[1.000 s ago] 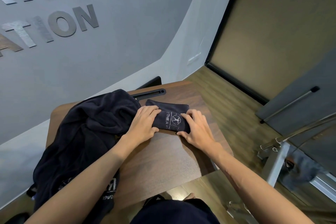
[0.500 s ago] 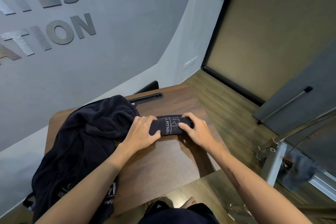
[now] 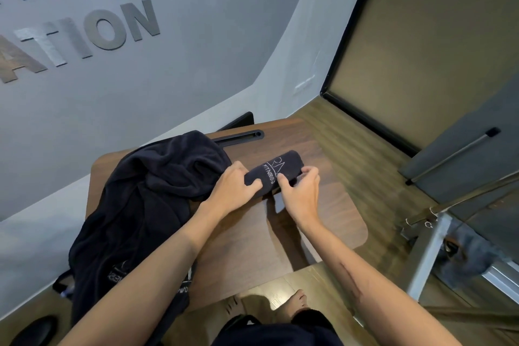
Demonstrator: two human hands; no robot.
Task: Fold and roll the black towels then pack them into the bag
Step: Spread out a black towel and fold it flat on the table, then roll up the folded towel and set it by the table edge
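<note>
Along the left, raised grey letters on the wall were cut off by the frame edge, so the words could not be read whole. Below them a heap of loose black towels covered the left part of the wooden table and hung over its near-left edge; white printing low on the heap was creased and partly hidden by the left forearm, and could not be made out. A dark strap poked out beneath the heap, but what it belonged to was hidden. A rounded dark shape at the bottom-left corner was too cropped to identify.

The left hand gripped the left end of the rolled black towel, thumb on the near side and fingers curled over the top. The roll lay on the table just right of the heap, white "FITNESS" lettering facing up. The right hand held its right end, fingers bent around it; that end was mostly covered by the fingers. The two hands were close together, apart only by the lettered middle of the roll.

Behind the roll a black slotted bar lay on the table, its left end under the heap. Right of the table ran wood-look floor, then a metal frame with a blurred grey bundle beside it. A bare foot showed below the table edge.
</note>
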